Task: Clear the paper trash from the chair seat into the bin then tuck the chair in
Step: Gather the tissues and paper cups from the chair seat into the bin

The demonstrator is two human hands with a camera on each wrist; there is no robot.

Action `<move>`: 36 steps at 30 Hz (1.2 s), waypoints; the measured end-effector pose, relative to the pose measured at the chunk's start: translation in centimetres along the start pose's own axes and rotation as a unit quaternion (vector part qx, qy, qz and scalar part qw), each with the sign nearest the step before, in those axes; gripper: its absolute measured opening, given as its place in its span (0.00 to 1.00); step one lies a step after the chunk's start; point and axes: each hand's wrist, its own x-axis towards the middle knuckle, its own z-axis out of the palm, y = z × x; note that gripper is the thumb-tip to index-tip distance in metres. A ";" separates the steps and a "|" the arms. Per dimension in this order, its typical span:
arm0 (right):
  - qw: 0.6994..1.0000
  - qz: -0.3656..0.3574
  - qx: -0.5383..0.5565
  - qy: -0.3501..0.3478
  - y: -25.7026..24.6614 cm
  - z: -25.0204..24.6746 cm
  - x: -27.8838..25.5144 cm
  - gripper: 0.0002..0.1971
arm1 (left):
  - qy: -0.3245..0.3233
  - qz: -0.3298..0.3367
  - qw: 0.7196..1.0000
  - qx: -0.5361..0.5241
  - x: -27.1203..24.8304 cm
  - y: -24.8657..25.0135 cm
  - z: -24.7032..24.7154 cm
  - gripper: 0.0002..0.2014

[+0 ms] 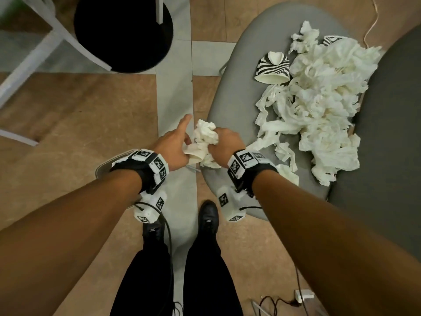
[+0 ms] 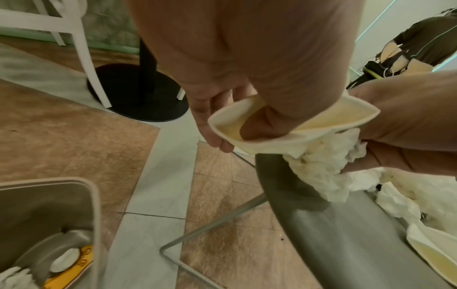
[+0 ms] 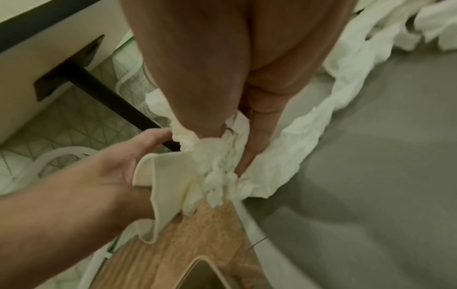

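My left hand [image 1: 185, 143] pinches a crushed white paper cup [image 1: 193, 156], thumb inside its mouth [image 2: 259, 127], beside the front-left edge of the grey chair seat [image 1: 227, 99]. Against the cup my right hand [image 1: 224, 141] grips a wad of white tissue [image 1: 206, 133]; the cup [image 3: 168, 176] and wad [image 3: 217, 162] touch. A big heap of crumpled tissue [image 1: 319, 99] covers the seat, with a zebra-striped cup [image 1: 272, 67] on its far side. Another flattened cup [image 2: 432, 252] lies near the seat's front. The beige bin [image 2: 49, 215] stands on the floor below my left wrist, with some trash inside.
A black round table base [image 1: 123, 33] and white chair legs [image 1: 34, 60] stand on the floor at the upper left. The dark chair back [image 1: 387, 133] rises at the right. Cables and a plug [image 1: 298, 297] lie on the floor at the lower right, my shoes [image 1: 208, 215] between.
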 end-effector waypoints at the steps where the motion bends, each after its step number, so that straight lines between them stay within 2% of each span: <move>1: 1.000 -0.004 0.019 0.005 -1.1 0.7 -0.4 0.12 | -0.004 0.008 1.000 0.000 -0.9 -0.6 -0.6 0.52; 3: 0.999 -0.011 0.041 0.008 -3.1 2.2 -0.8 0.12 | -0.005 0.019 0.999 0.029 -2.6 -2.0 -1.8 0.49; 6: 0.997 -0.010 0.080 -0.008 -6.4 4.2 -1.1 0.12 | 0.006 -0.010 0.998 0.062 -5.0 -4.9 -3.4 0.36; 9: 0.994 -0.014 0.107 -0.015 -10.3 6.5 -0.9 0.11 | 0.046 -0.052 0.997 0.029 -6.9 -8.7 -4.9 0.24; 14: 0.993 -0.010 0.118 -0.022 -16.7 12.0 0.4 0.13 | 0.100 -0.126 0.986 0.034 -9.3 -16.2 -5.7 0.19; 17: 0.993 0.008 0.112 -0.042 -18.9 16.5 1.9 0.12 | 0.138 -0.203 0.969 0.002 -10.6 -21.3 -4.6 0.18; 21: 0.982 0.077 0.166 -0.043 -19.0 22.1 3.8 0.16 | 0.173 -0.303 0.937 -0.031 -12.0 -26.8 -1.7 0.09; 26: 0.972 0.114 0.191 -0.077 -17.1 25.8 4.8 0.18 | 0.127 -0.379 0.912 -0.094 -11.4 -29.2 0.9 0.10; 28: 0.956 0.141 0.239 -0.094 -16.7 26.2 4.9 0.22 | 0.102 -0.388 0.911 -0.098 -10.6 -29.6 1.5 0.12; 30: 0.949 0.159 0.244 -0.120 -16.4 26.5 5.1 0.25 | 0.104 -0.383 0.911 -0.109 -9.8 -29.5 1.7 0.11; 33: 0.961 0.149 0.155 -0.175 -15.6 27.7 6.0 0.26 | 0.100 -0.371 0.921 -0.071 -9.0 -29.1 1.4 0.10; 36: 0.965 0.126 0.077 -0.217 -15.6 27.5 5.8 0.21 | 0.088 -0.359 0.928 -0.044 -8.1 -29.3 1.3 0.07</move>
